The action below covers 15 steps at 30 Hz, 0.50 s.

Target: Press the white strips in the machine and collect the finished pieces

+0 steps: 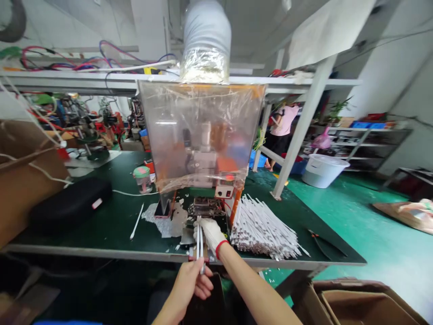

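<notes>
My bare left hand pinches the near ends of a few thin white strips just past the table's front edge. My right hand, in a white glove with a red cuff, closes around the far part of the same strips, in front of the machine's opening. Whether they are cables or flat sleeves I cannot tell. Behind a hazy plastic cover stands the machine, with a control box at its lower right. To the right of my gloved hand lies a large pile of similar white strips.
Pliers lie at the table's right end. A lone white strip, a lidded cup and a black case are on the left. A cardboard box stands below right. A person is in the background.
</notes>
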Each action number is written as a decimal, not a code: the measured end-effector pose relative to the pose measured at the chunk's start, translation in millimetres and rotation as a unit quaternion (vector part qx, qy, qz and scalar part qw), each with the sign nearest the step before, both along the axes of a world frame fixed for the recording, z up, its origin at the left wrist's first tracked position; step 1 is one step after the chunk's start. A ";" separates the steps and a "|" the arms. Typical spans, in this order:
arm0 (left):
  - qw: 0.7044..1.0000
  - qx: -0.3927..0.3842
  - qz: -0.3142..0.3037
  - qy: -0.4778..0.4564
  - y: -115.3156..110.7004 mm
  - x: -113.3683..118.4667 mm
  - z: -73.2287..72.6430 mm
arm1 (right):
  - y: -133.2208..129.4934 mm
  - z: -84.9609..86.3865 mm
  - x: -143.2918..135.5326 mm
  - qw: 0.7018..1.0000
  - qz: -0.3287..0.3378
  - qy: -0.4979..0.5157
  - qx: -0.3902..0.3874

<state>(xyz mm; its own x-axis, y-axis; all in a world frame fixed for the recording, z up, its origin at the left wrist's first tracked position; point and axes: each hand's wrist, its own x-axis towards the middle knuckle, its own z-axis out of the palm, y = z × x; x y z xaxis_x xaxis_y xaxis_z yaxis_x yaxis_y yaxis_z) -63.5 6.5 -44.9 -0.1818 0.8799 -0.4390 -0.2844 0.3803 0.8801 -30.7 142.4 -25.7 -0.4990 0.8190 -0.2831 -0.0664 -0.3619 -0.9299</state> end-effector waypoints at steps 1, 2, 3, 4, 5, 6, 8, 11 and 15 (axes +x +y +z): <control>1.000 0.004 0.004 -0.002 -1.5 1.3 5.1 | -0.6 0.5 0.4 1.000 -0.006 0.007 -0.010; 1.000 0.008 0.010 -0.005 -3.2 2.4 9.2 | -1.8 1.2 1.0 1.000 -0.010 0.014 -0.019; 1.000 0.015 0.015 -0.011 -5.2 3.3 12.1 | -3.5 2.1 2.0 0.999 -0.010 0.019 -0.024; 0.999 0.024 0.017 -0.018 -7.8 4.0 13.6 | -5.7 3.2 3.4 0.999 -0.009 0.024 -0.027; 0.999 0.034 0.015 -0.026 -11.3 4.6 13.6 | -8.4 4.5 5.5 0.999 -0.005 0.029 -0.031; 0.998 0.044 0.007 -0.033 -15.8 5.0 12.3 | -11.5 5.9 8.4 0.999 0.003 0.037 -0.036; 0.997 0.058 -0.023 -0.039 -27.6 5.4 6.5 | -17.9 8.9 16.2 0.996 0.025 0.062 -0.053; 0.995 0.060 -0.075 0.005 -49.2 4.9 -3.2 | -25.9 12.4 31.5 0.988 0.046 0.122 -0.078; 0.982 0.073 -0.079 0.158 -68.7 4.0 -1.0 | -34.6 11.1 46.8 0.987 -0.022 0.157 -0.025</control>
<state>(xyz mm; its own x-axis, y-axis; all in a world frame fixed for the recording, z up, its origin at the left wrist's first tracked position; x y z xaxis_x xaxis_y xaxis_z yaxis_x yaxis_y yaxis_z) -59.6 -62.1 -45.9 -0.1446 0.9577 -0.2489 0.0637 0.2601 0.9635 16.0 107.8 -14.7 -0.5331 0.8308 -0.1600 -0.3656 -0.3968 -0.8420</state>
